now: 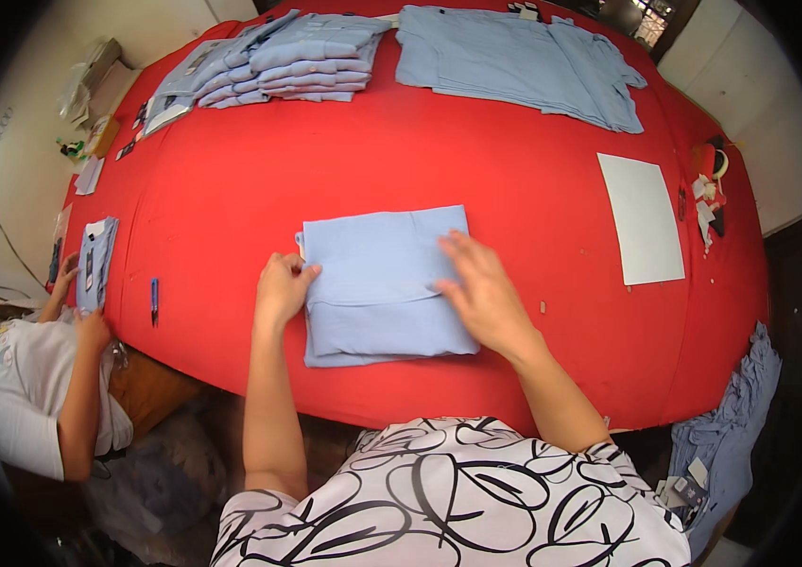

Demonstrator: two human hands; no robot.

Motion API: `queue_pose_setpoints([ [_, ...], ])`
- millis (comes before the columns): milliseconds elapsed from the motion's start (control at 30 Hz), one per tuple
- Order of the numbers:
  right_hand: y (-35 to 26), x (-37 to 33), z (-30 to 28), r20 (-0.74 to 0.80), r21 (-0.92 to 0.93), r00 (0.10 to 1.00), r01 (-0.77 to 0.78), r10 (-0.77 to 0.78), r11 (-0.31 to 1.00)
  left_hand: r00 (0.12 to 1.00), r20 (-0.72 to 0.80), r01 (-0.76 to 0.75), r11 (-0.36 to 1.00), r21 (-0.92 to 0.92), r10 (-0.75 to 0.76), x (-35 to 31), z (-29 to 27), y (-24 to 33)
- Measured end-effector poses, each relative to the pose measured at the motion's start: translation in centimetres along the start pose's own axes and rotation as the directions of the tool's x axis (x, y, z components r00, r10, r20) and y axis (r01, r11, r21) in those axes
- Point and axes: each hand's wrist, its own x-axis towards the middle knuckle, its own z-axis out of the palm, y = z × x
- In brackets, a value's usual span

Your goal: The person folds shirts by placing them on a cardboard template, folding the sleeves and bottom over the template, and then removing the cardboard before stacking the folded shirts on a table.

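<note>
I count one red worktop [231,180], one folded blue garment [372,274] before me, a second garment [96,260] by one co-worker [37,378], one white sheet [642,222], one pen [155,302], one flat pile [514,61]; the stacked garments [316,71] I cannot count exactly.

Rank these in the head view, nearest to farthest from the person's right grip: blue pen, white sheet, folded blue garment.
1. Folded blue garment, in front of the person, partly overlapped by the right grip.
2. White sheet, to the right.
3. Blue pen, to the left.
</note>
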Motion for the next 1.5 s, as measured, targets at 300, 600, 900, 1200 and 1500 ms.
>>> queue_pose_setpoints([
  [300,6.9,-2.7,0.5,-0.031,0.313,0.984,-0.160,0.178,0.936,0.995,-0.103,0.005,0.998,-0.063,-0.012,-2.6,1.7,0.6],
  [600,6.8,-2.6,-1.1,0.127,0.443,0.971,-0.237,0.201,0.865,0.996,-0.091,-0.007,1.000,-0.009,0.006,-2.2,1.8,1.1],
  [900,6.7,-3.1,-2.0,0.281,0.562,0.925,-0.375,0.256,0.738,0.995,-0.100,0.005,1.000,0.009,-0.004,-2.4,2.0,1.3],
  [1200,6.1,-7.1,-2.5,0.283,0.487,0.923,-0.372,0.261,0.790,0.999,-0.019,-0.029,0.999,0.023,0.030,-4.7,0.7,2.2],
  [1500,1.8,-14.3,-4.5,0.491,0.340,0.855,-0.368,0.170,0.866,0.995,0.096,0.018,0.999,0.046,-0.022,-9.7,0.0,1.5],
])
